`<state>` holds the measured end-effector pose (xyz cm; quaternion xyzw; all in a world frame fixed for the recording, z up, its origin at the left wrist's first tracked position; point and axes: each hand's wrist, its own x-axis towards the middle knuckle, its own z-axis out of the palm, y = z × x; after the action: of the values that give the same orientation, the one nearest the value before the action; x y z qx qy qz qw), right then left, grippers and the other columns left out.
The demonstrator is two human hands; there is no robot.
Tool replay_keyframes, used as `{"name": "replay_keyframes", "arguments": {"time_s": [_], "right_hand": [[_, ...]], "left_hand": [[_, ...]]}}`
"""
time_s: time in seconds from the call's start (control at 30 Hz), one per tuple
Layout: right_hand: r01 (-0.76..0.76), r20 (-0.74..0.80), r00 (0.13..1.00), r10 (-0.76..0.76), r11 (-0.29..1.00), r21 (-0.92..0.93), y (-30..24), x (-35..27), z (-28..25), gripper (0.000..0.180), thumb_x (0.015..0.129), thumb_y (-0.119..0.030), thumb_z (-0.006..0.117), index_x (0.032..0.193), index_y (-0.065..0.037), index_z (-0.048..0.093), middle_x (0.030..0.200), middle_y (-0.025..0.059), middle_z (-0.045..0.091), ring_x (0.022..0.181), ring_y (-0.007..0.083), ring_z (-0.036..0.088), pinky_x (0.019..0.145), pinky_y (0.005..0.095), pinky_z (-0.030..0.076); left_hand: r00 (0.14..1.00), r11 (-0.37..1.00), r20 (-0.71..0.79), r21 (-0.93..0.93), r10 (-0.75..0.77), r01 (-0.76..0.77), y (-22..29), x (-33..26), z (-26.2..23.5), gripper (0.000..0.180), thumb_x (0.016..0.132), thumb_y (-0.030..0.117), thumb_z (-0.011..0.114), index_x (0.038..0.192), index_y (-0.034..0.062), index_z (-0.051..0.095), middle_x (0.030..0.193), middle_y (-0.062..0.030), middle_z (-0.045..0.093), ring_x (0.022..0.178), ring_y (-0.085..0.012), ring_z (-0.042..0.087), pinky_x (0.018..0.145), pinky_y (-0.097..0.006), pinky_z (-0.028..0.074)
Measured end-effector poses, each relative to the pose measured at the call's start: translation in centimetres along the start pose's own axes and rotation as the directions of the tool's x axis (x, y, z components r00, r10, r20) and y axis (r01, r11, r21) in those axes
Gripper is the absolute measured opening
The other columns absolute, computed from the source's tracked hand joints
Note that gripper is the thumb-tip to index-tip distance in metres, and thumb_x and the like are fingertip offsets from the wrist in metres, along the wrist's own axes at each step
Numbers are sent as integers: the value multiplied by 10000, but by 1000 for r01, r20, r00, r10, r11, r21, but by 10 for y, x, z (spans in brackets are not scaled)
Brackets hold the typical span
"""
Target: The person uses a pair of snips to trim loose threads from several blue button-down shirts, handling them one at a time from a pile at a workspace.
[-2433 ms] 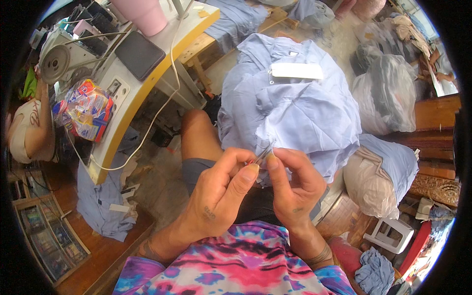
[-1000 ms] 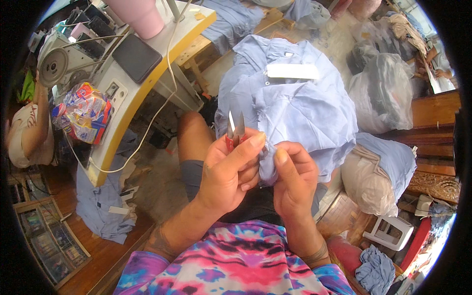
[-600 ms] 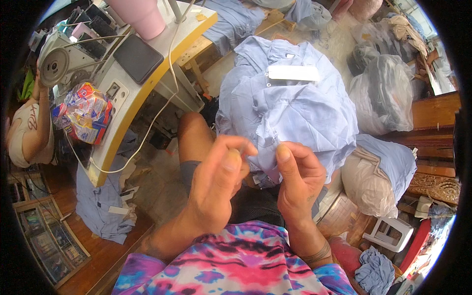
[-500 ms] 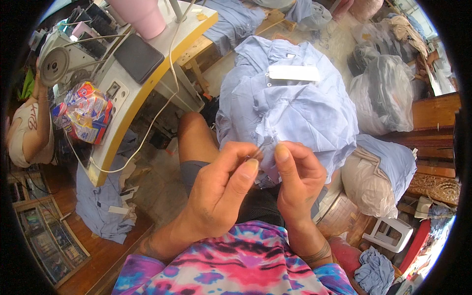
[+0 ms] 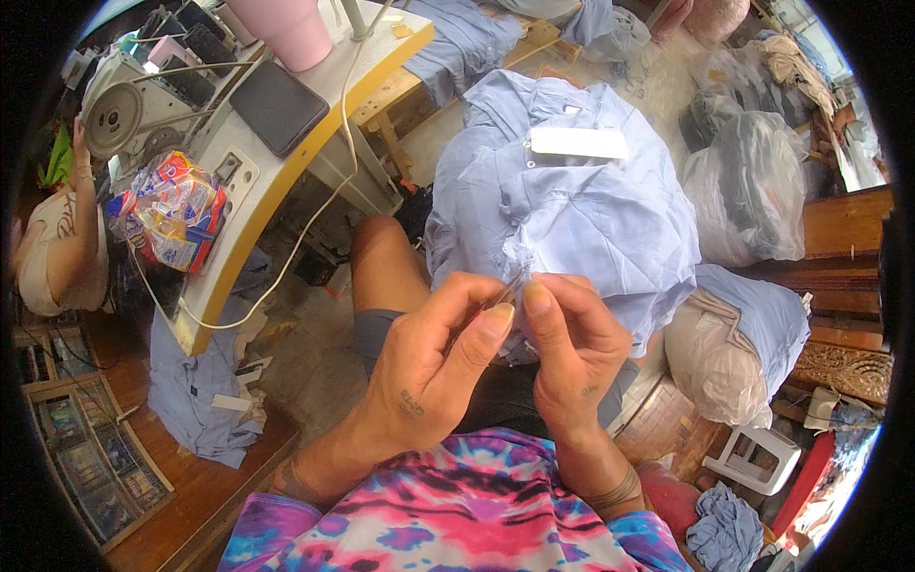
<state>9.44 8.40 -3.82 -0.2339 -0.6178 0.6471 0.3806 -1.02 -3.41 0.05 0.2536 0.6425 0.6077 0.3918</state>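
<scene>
A light blue garment (image 5: pixel 610 219) lies bunched over my lap, with a blank-looking white tag (image 5: pixel 578 143) near its top. Its gathered edge rises to my fingertips. Between thumb and forefinger my left hand (image 5: pixel 434 367) pinches a thin, shiny, pointed tool (image 5: pixel 515 286); its exact kind is too small to make out. The tool's tip reaches the gathered cloth. Close beside it, my right hand (image 5: pixel 577 348) is closed, thumb against forefinger, on that edge of the garment. Both hands nearly meet, and the fingers hide part of the cloth.
At left stands a sewing table (image 5: pixel 367 95) with a pink tumbler (image 5: pixel 286 33), a black phone (image 5: pixel 277 108), a colourful plastic packet (image 5: pixel 172 214) and a hanging white cable. Another person's arm (image 5: pixel 76 229) is beyond it. Plastic-wrapped bundles (image 5: pixel 743 191) and a white stool (image 5: pixel 758 458) stand at right.
The view has shifted slightly, so the surroundings sit a little to the right. The left hand's thin tool, blurred before, shows sharper against the cloth; both hands keep their pinch.
</scene>
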Motion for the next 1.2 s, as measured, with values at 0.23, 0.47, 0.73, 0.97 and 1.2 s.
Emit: {"name": "replay_keyframes", "arguments": {"time_s": [0.23, 0.47, 0.73, 0.97, 1.2], "right_hand": [[157, 19, 987, -157, 961, -227, -1, 5, 0, 108, 935, 1, 772, 1040, 24, 765, 929, 105, 754, 801, 143, 699, 717, 249, 529], [258, 85, 966, -243, 902, -347, -3, 13, -1, 107, 922, 7, 769, 1028, 10, 763, 884, 106, 742, 737, 166, 670, 665, 273, 512], [160, 91, 986, -136, 924, -346, 1, 12, -1, 81, 945, -20, 751, 1020, 8, 763, 870, 89, 740, 752, 169, 683, 679, 282, 525], [116, 52, 993, -104, 930, -348, 6, 15, 2, 65, 945, 1, 737, 1006, 10, 756, 855, 92, 734, 725, 147, 684, 655, 273, 524], [-196, -65, 980, 186, 955, -222, 23, 11, -15, 79, 986, -30, 722, 1031, 30, 749, 807, 15, 695, 669, 37, 587, 573, 213, 433]], "left_hand": [[1000, 996, 3, -89, 19, -19, -7, 1, 1, 255, 1103, 221, 568, 1162, -24, 604, 831, -14, 595, 758, -55, 514, 645, -246, 433], [999, 989, -26, -147, 21, -25, -17, 5, 5, 253, 1105, 236, 571, 1157, -10, 593, 826, 15, 577, 758, -34, 497, 645, -236, 425], [986, 786, 132, -597, -99, 159, -38, 11, 4, 307, 1127, 354, 494, 1125, 56, 567, 734, 46, 433, 515, -27, 325, 447, -213, 264], [944, 388, 326, -865, -47, 318, -51, 17, 3, 372, 1137, 405, 409, 1155, 62, 552, 729, 9, 426, 452, -53, 284, 413, -221, 259], [959, 190, 240, -959, 149, 210, -51, 27, -6, 388, 1142, 416, 381, 1168, 65, 543, 711, 16, 383, 451, -65, 268, 412, -240, 240]]}}
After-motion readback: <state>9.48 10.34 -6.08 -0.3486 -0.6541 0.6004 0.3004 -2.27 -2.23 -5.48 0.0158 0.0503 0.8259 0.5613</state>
